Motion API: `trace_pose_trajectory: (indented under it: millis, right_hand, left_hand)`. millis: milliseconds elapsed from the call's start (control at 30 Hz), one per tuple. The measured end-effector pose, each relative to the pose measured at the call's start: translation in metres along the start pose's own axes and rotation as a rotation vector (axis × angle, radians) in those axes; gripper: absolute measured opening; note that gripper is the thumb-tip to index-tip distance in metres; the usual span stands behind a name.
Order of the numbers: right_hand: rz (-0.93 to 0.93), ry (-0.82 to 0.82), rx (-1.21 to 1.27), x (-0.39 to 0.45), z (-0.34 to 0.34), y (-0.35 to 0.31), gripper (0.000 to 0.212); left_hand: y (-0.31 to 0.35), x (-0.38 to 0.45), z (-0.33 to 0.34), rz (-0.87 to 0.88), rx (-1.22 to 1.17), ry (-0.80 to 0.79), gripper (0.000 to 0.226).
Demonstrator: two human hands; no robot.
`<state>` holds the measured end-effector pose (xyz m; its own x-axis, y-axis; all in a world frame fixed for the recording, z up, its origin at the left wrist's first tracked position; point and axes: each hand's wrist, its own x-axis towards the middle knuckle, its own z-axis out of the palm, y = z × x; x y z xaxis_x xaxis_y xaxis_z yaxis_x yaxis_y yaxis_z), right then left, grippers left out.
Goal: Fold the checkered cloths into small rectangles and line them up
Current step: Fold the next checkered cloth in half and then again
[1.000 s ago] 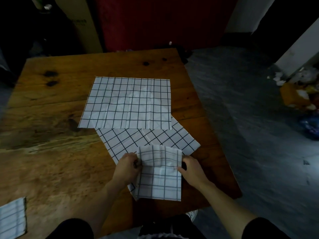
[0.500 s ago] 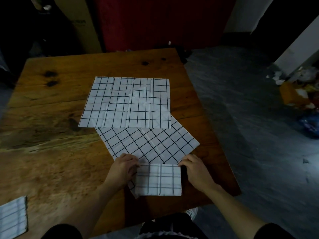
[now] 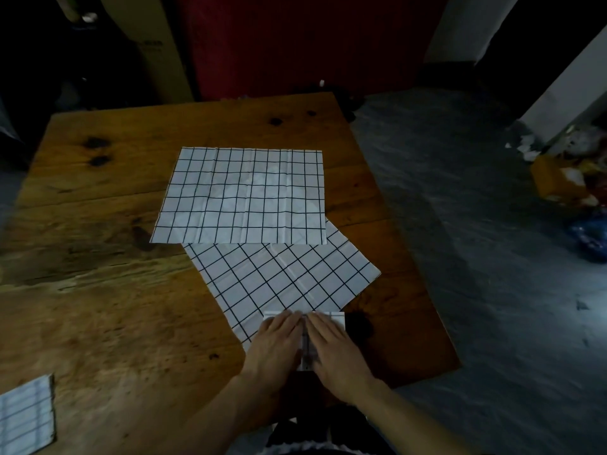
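Hands are laid flat, side by side, on a folded checkered cloth (image 3: pixel 338 318) near the front edge of a wooden table (image 3: pixel 108 310). The left hand (image 3: pixel 276 348) and the right hand (image 3: pixel 331 349) are pressed down with fingers straight and together, index fingers almost touching, and most of the small rectangle is hidden beneath them. Only its far edge, its right corner and a thin strip between the hands are seen; the far edge runs left to right, but the long axis cannot be told.

The folded piece is set over the near corner of a second cloth (image 3: pixel 285 280), which is spread open and turned diagonally, one corner pointed to the right. Its far part is overlapped by a third cloth (image 3: pixel 243 195), spread flat at the table's centre with its edges square to the table and its long axis running left to right.

A finished folded cloth (image 3: pixel 26 415) is seen at the front left corner of the table, well apart from the others and partly cut off by the frame.

Dark knots mark the wood at the far left. A grey floor (image 3: pixel 476 224) lies to the right, with scattered litter (image 3: pixel 571 172) by a pale wall.
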<state>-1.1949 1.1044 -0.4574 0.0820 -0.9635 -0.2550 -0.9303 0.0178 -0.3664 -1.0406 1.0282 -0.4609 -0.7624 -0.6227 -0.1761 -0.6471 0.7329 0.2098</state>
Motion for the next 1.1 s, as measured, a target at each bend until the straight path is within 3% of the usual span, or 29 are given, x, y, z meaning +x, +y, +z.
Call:
trace_pose_trajectory:
  millis: [200,633,833,967,1100]
  right_hand:
    - [-0.006,-0.052,-0.065,-0.005,0.005,0.014,0.075]
    - [0.012,-0.067,-0.119,-0.02,0.006,0.06,0.078]
    - [-0.013,-0.094,-0.181,-0.023,0.006,0.076,0.076]
    - [0.033,-0.083,-0.222,-0.024,0.002,0.077,0.057]
    - [0.068,-0.07,-0.116,-0.018,0.001,0.068,0.063]
  left_hand:
    - [-0.006,-0.003,0.01,0.013,0.048,-0.052,0.084]
    - [-0.032,-0.018,0.011,-0.026,-0.036,0.009,0.085]
    - [-0.048,-0.025,0.012,-0.041,0.045,-0.063,0.089]
    - [-0.049,-0.024,0.009,-0.04,0.042,-0.028,0.083]
    - [-0.039,-0.011,0.0,-0.018,0.049,0.038,0.069]
